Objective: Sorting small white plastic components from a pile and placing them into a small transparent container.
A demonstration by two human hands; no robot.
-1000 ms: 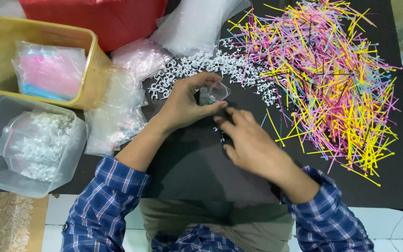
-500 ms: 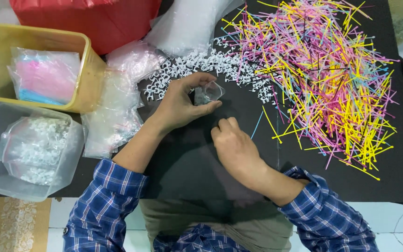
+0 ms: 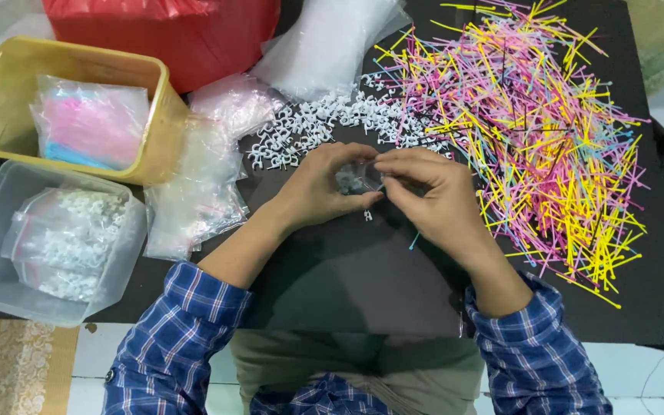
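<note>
My left hand (image 3: 323, 184) holds a small clear plastic bag (image 3: 356, 178) above the black table (image 3: 347, 277). My right hand (image 3: 432, 201) meets it from the right, fingertips pinched at the bag's mouth. What the right fingers carry is hidden. A thin blue stick (image 3: 413, 241) pokes out below the right palm. Just beyond the hands lies a pile of small white plastic clips (image 3: 324, 123). One loose white clip (image 3: 367, 216) rests under the bag. A big heap of pink, yellow and blue sticks (image 3: 524, 131) spreads to the right.
A yellow tub (image 3: 155, 100) with a bag of pink and blue pieces stands at the far left. Below it a clear tub (image 3: 128, 238) holds bagged white clips. Empty clear bags (image 3: 197, 192) lie between the tubs and hands. A red bag (image 3: 170, 31) sits behind.
My right hand rose from the table near me up to the bag in my left hand. The left hand stayed put with the bag.
</note>
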